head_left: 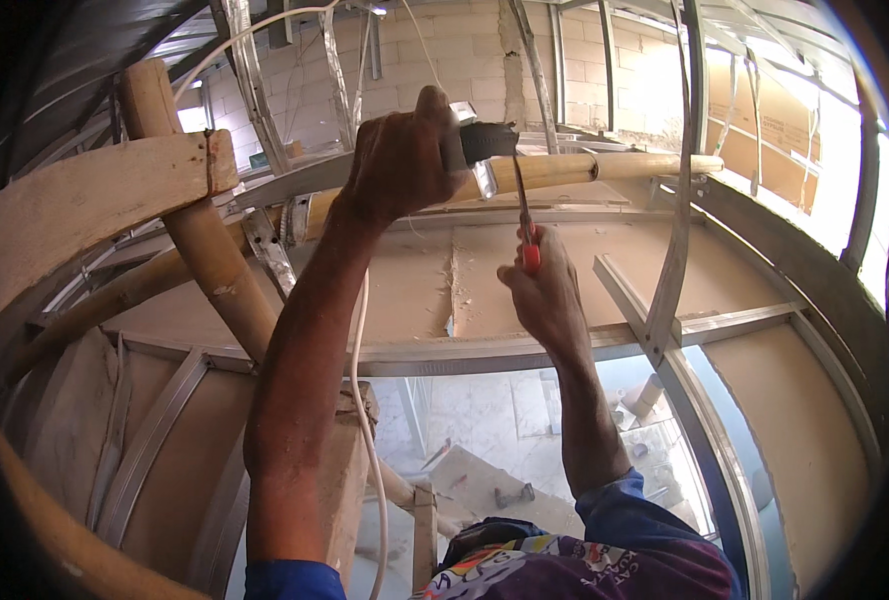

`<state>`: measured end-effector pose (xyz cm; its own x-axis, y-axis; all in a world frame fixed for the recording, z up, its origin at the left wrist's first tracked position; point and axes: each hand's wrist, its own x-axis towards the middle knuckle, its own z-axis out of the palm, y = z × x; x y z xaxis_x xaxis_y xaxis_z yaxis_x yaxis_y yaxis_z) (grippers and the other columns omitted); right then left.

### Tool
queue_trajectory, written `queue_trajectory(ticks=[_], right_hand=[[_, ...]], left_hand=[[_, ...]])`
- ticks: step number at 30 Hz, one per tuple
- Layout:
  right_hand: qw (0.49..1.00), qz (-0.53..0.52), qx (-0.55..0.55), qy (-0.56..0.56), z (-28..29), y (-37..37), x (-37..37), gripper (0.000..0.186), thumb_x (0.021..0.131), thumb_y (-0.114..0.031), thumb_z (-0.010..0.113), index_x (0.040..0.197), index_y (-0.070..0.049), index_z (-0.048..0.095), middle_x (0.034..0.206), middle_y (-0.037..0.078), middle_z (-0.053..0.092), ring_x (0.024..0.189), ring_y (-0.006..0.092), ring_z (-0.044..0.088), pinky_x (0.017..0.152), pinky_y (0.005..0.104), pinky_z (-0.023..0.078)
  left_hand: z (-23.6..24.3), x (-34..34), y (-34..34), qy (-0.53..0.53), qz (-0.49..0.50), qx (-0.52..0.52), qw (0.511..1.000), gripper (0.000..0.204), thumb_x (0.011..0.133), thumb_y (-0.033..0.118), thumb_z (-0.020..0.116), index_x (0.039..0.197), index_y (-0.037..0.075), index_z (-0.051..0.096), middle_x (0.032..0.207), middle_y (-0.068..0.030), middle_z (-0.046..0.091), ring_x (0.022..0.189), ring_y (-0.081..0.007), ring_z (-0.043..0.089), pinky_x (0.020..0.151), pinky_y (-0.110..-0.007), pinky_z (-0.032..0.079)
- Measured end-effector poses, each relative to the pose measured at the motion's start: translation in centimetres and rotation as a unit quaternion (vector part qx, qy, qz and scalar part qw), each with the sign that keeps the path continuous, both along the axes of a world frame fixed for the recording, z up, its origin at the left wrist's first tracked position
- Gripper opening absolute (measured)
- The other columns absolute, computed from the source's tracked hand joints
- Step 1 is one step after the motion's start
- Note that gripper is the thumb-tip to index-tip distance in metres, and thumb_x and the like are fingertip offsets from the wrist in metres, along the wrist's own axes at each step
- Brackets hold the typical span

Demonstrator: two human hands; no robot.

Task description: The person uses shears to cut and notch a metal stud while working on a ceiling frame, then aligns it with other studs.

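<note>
Raised in front of me, my left hand (405, 155) is closed round a silver and dark grey piece (487, 142), whose exact kind I cannot make out. My right hand (540, 290) grips a red-handled tool (530, 245) with a long thin metal blade pointing up, its tip at or just below the dark part. Behind both hands runs a bamboo pole (635, 165). A white cable (360, 370) hangs down beside my left forearm.
A timber board (95, 200) on a thick pole (220, 270) is at left. Metal framing (725, 325) borders brown ceiling panels (795, 400). A metal strap (680, 240) hangs at right. Below is an opening onto a lower floor (485, 410). A block wall (445, 50) stands behind.
</note>
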<state>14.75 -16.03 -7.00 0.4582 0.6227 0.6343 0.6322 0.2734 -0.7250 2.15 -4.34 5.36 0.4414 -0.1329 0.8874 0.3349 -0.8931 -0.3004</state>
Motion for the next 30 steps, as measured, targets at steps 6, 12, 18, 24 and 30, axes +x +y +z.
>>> queue_trajectory(ticks=[6, 12, 18, 24, 30], right_hand=[[0.999, -0.021, -0.025, -0.019, 3.0, 0.3, 0.5, 0.039, 0.074, -0.011, 0.054, 0.107, 0.007, 0.043, 0.106, 0.026, 0.049, 0.102, 0.0391, 0.051, 0.087, 0.0453, 0.039], [1.0, -0.014, -0.015, -0.018, 3.9, 1.2, 1.3, 0.04, 0.075, -0.013, 0.052, 0.108, 0.008, 0.043, 0.107, 0.027, 0.049, 0.104, 0.0401, 0.05, 0.09, 0.0446, 0.039], [1.0, 0.011, -0.015, 0.004, 3.9, 1.5, 1.8, 0.038, 0.075, -0.012, 0.052, 0.107, 0.008, 0.043, 0.108, 0.027, 0.049, 0.103, 0.0398, 0.051, 0.09, 0.0446, 0.039], [1.0, 0.006, 0.022, -0.009, 3.7, 2.7, 2.0, 0.028, 0.076, -0.01, 0.051, 0.097, 0.007, 0.046, 0.092, 0.026, 0.055, 0.091, 0.0388, 0.055, 0.08, 0.0455, 0.042], [0.999, -0.018, 0.008, -0.043, 3.5, 3.0, 3.1, 0.021, 0.075, -0.009, 0.053, 0.091, 0.004, 0.048, 0.078, 0.023, 0.057, 0.078, 0.0384, 0.058, 0.071, 0.0451, 0.044]], left_hand=[[-0.2, 1.4, 0.5, 0.017, 0.004, -0.022, 1.0, 0.039, 0.064, 0.015, 0.066, 0.093, 0.0, 0.044, 0.064, -0.0143, 0.06, 0.057, -0.0332, 0.062, 0.054, -0.042, 0.051], [0.7, 2.2, 0.6, 0.026, 0.033, -0.046, 0.998, 0.041, 0.065, 0.017, 0.066, 0.095, 0.0, 0.043, 0.065, -0.0145, 0.061, 0.059, -0.0339, 0.063, 0.058, -0.042, 0.052], [1.1, 2.7, 0.5, 0.041, 0.061, -0.046, 0.996, 0.042, 0.066, 0.018, 0.065, 0.096, 0.0, 0.044, 0.066, -0.0154, 0.061, 0.061, -0.0347, 0.063, 0.059, -0.043, 0.052], [1.1, 2.6, 0.7, 0.026, 0.039, -0.026, 0.999, 0.04, 0.066, 0.018, 0.065, 0.095, 0.001, 0.045, 0.062, -0.0148, 0.061, 0.059, -0.0353, 0.062, 0.059, -0.044, 0.051], [1.4, 2.5, 0.5, 0.073, 0.054, -0.048, 0.995, 0.038, 0.066, 0.02, 0.064, 0.093, 0.001, 0.046, 0.061, -0.0153, 0.061, 0.06, -0.0334, 0.063, 0.061, -0.042, 0.051]])
